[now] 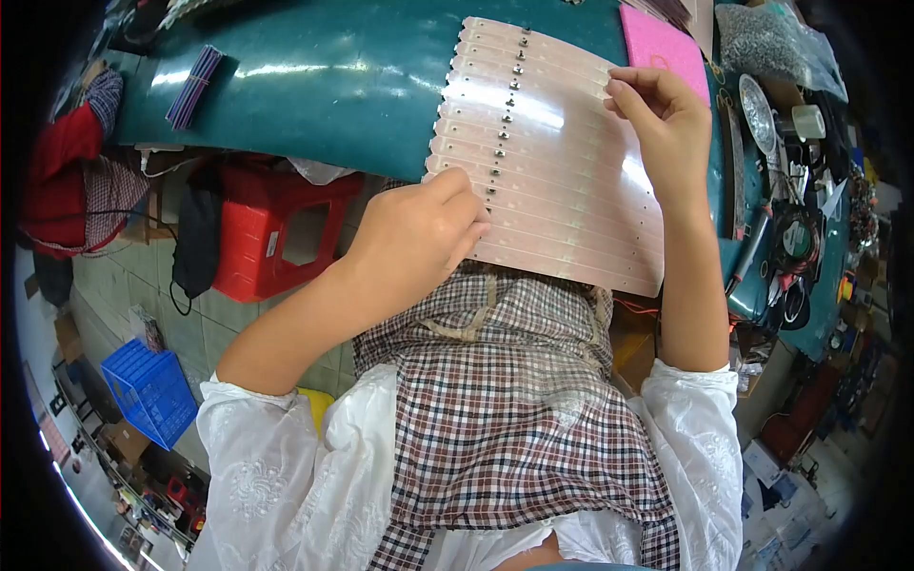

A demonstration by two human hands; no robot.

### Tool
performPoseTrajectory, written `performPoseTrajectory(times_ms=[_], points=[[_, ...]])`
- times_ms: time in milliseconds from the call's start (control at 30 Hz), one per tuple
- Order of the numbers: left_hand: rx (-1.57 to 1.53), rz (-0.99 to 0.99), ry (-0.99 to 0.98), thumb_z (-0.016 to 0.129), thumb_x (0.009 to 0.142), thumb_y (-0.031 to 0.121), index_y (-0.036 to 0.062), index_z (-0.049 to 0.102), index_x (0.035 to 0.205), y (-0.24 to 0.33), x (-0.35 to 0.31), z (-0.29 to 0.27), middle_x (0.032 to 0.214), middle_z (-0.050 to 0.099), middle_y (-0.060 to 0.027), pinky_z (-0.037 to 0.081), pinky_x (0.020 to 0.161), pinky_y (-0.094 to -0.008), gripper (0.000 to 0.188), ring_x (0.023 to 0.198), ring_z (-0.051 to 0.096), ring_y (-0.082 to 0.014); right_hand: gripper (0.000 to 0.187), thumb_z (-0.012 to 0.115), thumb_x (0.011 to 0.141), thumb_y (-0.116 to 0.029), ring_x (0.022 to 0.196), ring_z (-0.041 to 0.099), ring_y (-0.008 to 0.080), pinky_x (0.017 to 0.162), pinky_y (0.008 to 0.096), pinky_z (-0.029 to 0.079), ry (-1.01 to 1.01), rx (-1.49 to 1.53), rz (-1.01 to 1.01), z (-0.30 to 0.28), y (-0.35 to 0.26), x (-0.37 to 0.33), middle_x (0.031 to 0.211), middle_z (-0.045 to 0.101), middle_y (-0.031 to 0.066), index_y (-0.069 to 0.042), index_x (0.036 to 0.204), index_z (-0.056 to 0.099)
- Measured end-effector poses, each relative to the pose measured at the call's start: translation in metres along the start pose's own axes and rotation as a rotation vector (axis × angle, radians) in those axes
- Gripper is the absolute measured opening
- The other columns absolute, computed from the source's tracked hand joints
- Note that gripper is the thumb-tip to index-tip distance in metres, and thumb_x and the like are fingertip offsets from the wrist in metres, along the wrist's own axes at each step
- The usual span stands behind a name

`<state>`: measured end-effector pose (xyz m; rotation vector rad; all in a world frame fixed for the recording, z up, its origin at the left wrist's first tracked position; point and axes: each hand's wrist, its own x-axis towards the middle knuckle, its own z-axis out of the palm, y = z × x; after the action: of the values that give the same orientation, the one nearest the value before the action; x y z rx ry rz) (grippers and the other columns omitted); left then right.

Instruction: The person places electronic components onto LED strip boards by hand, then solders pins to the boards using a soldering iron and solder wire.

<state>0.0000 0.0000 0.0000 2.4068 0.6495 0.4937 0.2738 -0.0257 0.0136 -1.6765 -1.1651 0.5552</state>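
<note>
Though illegible, a label (273, 244) on a red stool (240, 262); both hands (424, 224) (672, 133) half-closed at a pink panel (571, 195), grasp uncertain.

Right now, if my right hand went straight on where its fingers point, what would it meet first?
Your right hand would probably meet the pale pink panel first. Depth is unclear: it may be touching the panel's edge now.

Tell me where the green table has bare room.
Widest: the green table between the purple bundle and the pale panel. A smaller patch lies left of the bundle. Crowded: right of the panel, with the pink pad, clear bag of small parts and white roll.
</note>
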Motion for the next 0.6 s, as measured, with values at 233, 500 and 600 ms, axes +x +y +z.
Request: performPoseTrajectory(times_ms=[233, 500, 600], points=[[0.128, 0.153, 0.048, 0.076, 0.075, 0.006, 0.0045, 0.063, 0.083, -0.002, -0.006, 0.007, 0.08, 0.056, -0.0065, 0.05, 0.055, -0.0334, 0.015, 0.064, 0.062, -0.0231, 0.013, 0.069, 0.086, -0.006, 0.074, 0.068, 0.0114, 0.07, 0.0234, 0.054, -0.077, 0.059, 0.092, 0.001, -0.015, -0.028, 0.082, 0.072, 0.0066, 0.005, 0.094, 0.071], [0.122, 0.143, 0.071, 0.078, 0.072, 0.006, 0.0054, 0.066, 0.086, -0.003, -0.01, 0.007, 0.082, 0.058, -0.0055, 0.051, 0.056, -0.0324, 0.018, 0.067, 0.063, -0.022, 0.007, 0.072, 0.082, -0.003, 0.069, 0.062, 0.0078, 0.062, 0.0227, 0.051, -0.369, -0.033, 0.082, 0.021, -0.038, -0.085, 0.078, 0.068, 0.004, 0.002, 0.086, 0.069], [-0.002, 0.083, 0.075, 0.079, 0.072, 0.007, 0.0057, 0.068, 0.089, -0.006, -0.014, 0.002, 0.084, 0.06, -0.0056, 0.051, 0.058, -0.032, 0.021, 0.069, 0.064, -0.0226, 0.006, 0.071, 0.081, -0.002, 0.065, 0.062, 0.01, 0.059, 0.0243, 0.051, -0.409, -0.021, 0.058, 0.033, -0.04, -0.101, 0.075, 0.065, 0.0049, 0.001, 0.084, 0.068]])
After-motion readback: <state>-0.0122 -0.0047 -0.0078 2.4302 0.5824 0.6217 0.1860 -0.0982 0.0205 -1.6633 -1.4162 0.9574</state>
